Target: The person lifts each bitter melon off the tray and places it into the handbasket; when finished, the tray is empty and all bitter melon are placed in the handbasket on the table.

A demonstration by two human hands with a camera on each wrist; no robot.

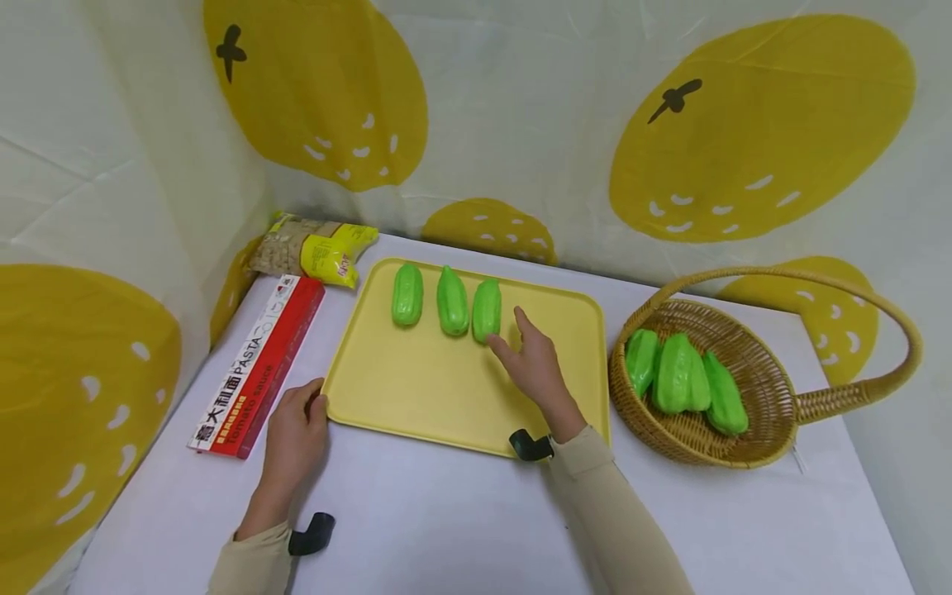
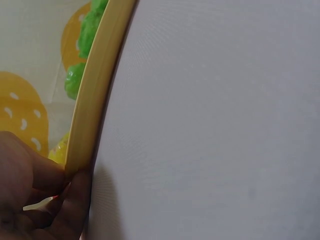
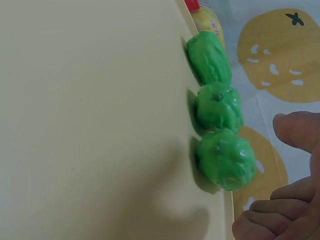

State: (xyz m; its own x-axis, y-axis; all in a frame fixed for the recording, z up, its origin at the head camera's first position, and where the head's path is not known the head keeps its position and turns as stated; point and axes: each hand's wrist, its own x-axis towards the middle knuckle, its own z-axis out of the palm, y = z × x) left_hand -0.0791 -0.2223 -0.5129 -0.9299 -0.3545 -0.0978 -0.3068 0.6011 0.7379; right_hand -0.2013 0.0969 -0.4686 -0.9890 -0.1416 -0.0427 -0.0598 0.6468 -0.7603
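Observation:
Three ribbed green gourds, the left point(image 1: 406, 295), middle point(image 1: 452, 302) and right one point(image 1: 487, 311), lie in a row along the far side of a yellow tray point(image 1: 416, 388). Just right of the right gourd, over the tray, is my right hand point(image 1: 532, 364), its thumb and fingers spread and holding nothing. The right wrist view shows that hand point(image 3: 295, 200) apart from the nearest gourd point(image 3: 227, 160). At the tray's near left corner, my left hand point(image 1: 294, 434) pinches the rim; in the left wrist view its thumb and fingers point(image 2: 75, 205) meet at the tray edge point(image 2: 92, 110).
On the right stands a wicker basket point(image 1: 773, 364) with a tall handle, holding several more green gourds point(image 1: 673, 376). A red and white pasta box point(image 1: 256, 372) lies left of the tray. Behind it rests a yellow-and-clear bag point(image 1: 316, 248) against the patterned cloth backdrop.

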